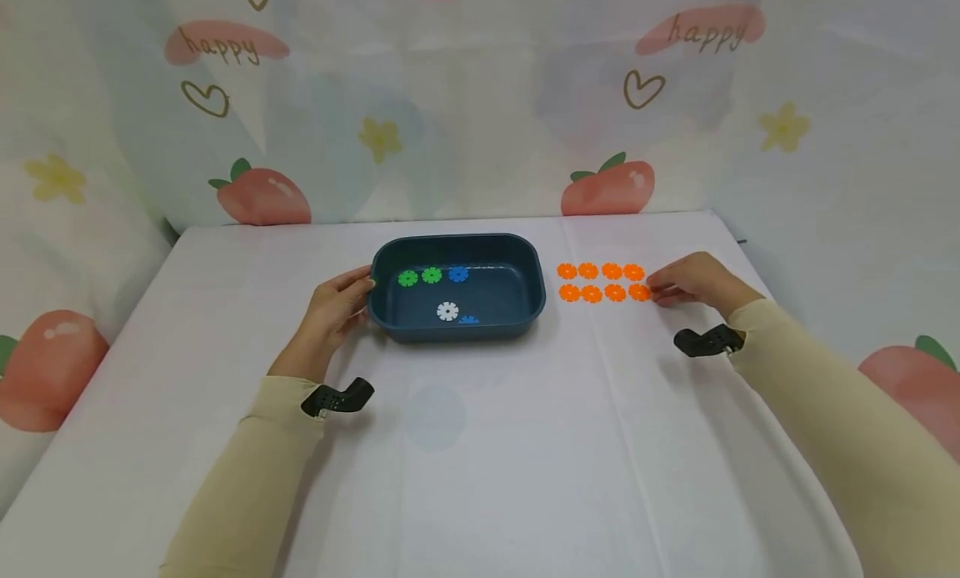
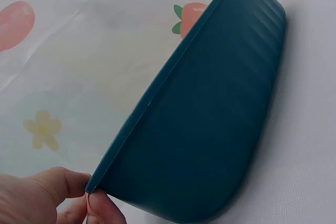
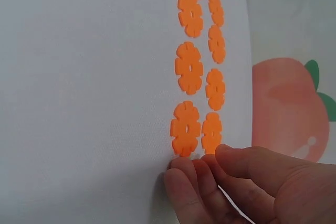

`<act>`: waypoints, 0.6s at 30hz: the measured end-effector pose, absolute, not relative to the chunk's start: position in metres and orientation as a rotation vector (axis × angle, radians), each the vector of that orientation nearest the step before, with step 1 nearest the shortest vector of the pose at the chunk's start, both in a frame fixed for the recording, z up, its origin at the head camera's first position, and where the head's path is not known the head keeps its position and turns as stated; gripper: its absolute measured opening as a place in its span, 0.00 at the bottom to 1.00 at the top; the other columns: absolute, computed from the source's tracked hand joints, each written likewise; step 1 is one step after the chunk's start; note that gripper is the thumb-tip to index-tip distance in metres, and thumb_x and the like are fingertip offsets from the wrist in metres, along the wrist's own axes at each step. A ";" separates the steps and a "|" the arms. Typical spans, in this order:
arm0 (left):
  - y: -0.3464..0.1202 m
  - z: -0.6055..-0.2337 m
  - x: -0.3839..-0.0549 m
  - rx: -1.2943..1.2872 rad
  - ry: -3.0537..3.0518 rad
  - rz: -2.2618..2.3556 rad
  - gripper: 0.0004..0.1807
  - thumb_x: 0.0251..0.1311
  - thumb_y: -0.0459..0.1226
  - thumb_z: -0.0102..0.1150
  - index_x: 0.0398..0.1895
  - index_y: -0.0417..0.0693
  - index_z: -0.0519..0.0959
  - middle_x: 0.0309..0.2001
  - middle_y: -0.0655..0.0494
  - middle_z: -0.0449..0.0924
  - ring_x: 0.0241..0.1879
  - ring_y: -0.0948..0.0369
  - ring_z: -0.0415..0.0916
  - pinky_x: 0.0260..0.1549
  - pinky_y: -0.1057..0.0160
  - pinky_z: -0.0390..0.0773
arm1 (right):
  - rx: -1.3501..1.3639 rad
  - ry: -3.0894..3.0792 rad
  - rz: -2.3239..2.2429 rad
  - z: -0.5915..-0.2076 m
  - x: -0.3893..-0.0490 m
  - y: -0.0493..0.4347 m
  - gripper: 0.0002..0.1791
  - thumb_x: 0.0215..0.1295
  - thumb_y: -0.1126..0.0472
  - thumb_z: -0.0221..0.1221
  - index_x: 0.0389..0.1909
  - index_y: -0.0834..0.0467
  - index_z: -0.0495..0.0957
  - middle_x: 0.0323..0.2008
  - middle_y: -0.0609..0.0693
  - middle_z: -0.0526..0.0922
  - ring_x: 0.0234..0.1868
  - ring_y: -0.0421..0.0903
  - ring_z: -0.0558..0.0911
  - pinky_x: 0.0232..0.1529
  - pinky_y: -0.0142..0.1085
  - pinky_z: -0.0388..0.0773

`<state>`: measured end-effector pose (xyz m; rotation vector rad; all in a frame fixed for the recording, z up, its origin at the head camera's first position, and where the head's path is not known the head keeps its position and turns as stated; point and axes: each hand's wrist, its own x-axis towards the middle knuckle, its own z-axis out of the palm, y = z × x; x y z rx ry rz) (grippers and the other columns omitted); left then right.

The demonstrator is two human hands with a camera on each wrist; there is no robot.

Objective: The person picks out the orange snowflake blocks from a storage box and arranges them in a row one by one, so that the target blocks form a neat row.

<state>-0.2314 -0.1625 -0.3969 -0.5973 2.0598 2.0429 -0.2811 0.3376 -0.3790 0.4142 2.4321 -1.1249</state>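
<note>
A dark teal plastic basin stands on the table, several notched flower-shaped discs in it: green, blue and one white disc. My left hand pinches the basin's left rim between thumb and fingers; in the left wrist view the thumb lies over the rim and the fingers under it. To the basin's right, orange notched discs lie flat in two rows. My right hand is at the right end of those rows, its fingertips at the edges of the two end discs.
A white cloth covers the table. Behind it hangs a printed backdrop with peaches, hearts and stars. Black wrist mounts sit over both beige sleeves.
</note>
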 end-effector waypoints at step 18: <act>-0.180 -0.372 -0.221 -0.126 2.845 1.293 0.23 0.71 0.42 0.52 0.67 0.45 0.72 0.60 0.43 0.76 0.53 0.48 0.80 0.47 0.52 0.82 | 0.157 2.656 -1.014 -0.369 -0.280 0.319 0.30 0.69 0.49 0.59 0.61 0.68 0.73 0.52 0.62 0.81 0.43 0.50 0.84 0.50 0.45 0.81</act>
